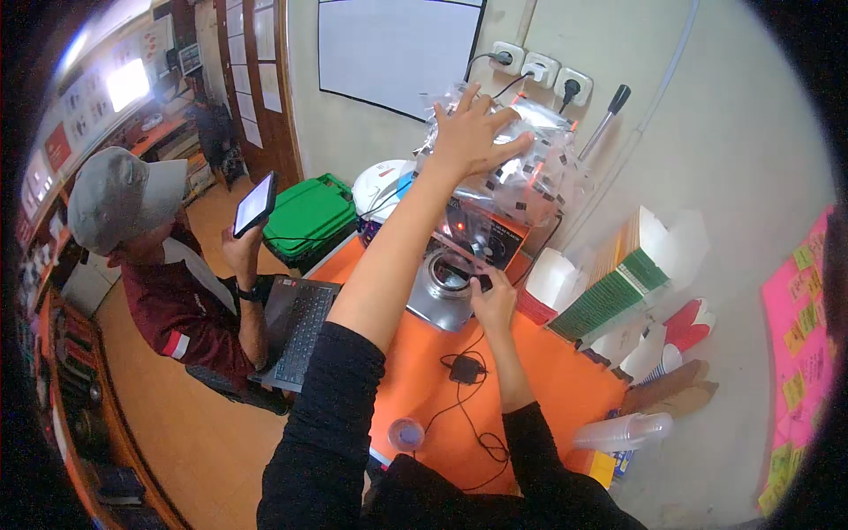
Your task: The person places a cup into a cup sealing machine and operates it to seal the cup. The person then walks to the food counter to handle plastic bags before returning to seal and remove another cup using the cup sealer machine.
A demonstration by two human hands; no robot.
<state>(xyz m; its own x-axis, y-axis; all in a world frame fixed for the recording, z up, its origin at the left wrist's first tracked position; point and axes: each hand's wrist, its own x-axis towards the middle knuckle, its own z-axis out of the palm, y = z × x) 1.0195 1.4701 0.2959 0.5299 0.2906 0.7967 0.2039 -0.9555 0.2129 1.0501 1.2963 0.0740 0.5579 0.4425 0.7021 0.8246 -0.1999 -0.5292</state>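
My left hand (473, 137) is spread open over crumpled clear plastic film (539, 181) with dark square marks, on top of a cup sealing machine (495, 238). The machine has a black front panel with an orange edge and a lit red light. Below the panel, a silver base (433, 305) holds a round opening with a metal ring (448, 272). My right hand (495, 300) is at the right side of this opening, its fingers closed around a small black knob (482, 282). A lever (608, 119) with a black grip rises at the machine's right.
A seated person (185, 283) at the left holds a phone (255, 205) beside a laptop (305, 331). On the orange table (561, 380) lie a black adapter (466, 369) with cables and a clear cup (406, 434). Green cartons (609, 291) and stacked cups (623, 431) line the wall.
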